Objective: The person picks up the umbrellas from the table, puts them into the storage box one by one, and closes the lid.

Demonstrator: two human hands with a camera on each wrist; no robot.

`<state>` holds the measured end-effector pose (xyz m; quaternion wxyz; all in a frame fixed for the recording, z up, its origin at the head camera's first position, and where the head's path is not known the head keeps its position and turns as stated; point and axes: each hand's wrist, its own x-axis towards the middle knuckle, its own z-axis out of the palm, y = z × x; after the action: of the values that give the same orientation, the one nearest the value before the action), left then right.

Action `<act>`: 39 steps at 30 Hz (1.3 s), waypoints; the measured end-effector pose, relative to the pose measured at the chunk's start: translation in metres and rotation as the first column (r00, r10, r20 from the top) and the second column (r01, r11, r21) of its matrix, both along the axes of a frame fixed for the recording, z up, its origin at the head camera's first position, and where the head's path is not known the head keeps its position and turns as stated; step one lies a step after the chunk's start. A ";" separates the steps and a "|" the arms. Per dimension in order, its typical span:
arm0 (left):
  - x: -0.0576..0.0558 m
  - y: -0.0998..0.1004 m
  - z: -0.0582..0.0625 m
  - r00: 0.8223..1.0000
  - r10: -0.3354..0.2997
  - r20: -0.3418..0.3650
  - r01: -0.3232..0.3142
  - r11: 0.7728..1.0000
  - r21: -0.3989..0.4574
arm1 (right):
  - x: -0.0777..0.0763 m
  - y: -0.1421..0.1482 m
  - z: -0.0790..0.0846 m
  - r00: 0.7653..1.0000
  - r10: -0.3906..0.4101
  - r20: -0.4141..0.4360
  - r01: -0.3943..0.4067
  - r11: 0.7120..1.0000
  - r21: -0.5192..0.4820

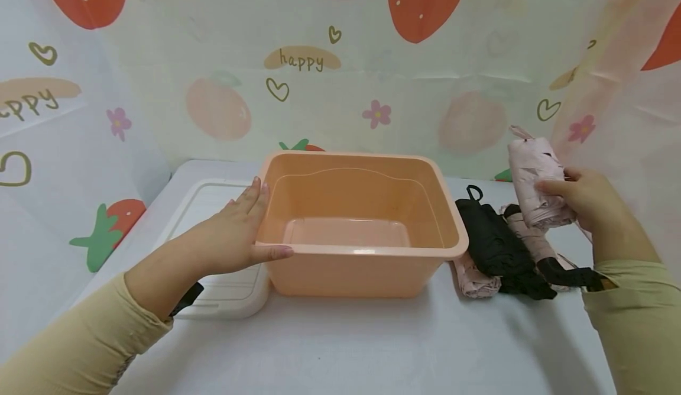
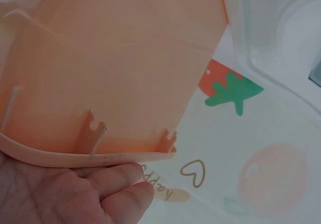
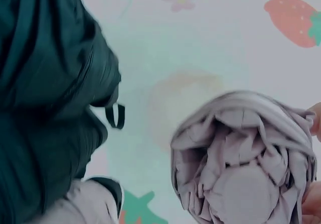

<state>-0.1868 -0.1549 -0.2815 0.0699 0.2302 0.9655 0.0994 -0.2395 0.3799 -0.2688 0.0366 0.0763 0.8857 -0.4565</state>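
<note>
A folded pink umbrella [image 1: 536, 182] with a strap loop at its top is held up by my right hand [image 1: 590, 200], thumb on its near side. In the right wrist view, the end of this umbrella [image 3: 246, 194] shows a round cap amid bunched fabric. Below it lie a black folded umbrella [image 1: 495, 238], a pink one [image 1: 527, 232] with dark trim and another pink bundle [image 1: 475, 277], partly covered. With fingers extended, my left hand [image 1: 234, 232] rests on the left rim of an orange plastic bin [image 1: 346, 274]; the thumb lies along its front rim.
A white lid [image 1: 229, 294] lies flat on the table [image 1: 319, 347] left of the bin, partly under my left arm. Behind stands a curtain [image 1: 319, 111] printed with fruit, hearts and "happy". The umbrella pile sits close against the bin's right side.
</note>
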 end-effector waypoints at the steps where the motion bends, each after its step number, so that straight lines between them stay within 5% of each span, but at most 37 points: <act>1: 0.000 0.000 0.000 1.000 0.002 0.003 -0.002 1.000 0.001 | 0.000 -0.002 0.001 1.000 -0.006 -0.015 0.006 1.000 0.000; 12: -0.001 0.001 -0.001 1.000 0.008 0.011 -0.008 1.000 -0.005 | -0.007 -0.033 0.008 0.998 -0.014 -0.065 0.011 0.999 -0.046; 26: -0.001 0.000 0.000 1.000 -0.011 -0.001 0.011 1.000 0.004 | -0.013 -0.093 0.040 0.987 0.057 -0.149 -0.047 0.996 0.070; 39: -0.001 -0.001 -0.001 1.000 -0.009 -0.003 0.009 1.000 0.001 | -0.018 -0.163 0.053 0.972 0.200 -0.127 -0.200 0.980 0.016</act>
<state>-0.1882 -0.1555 -0.2826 0.0690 0.2345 0.9646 0.0991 -0.2571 0.2165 -0.2157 0.0256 -0.0425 0.8901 -0.4530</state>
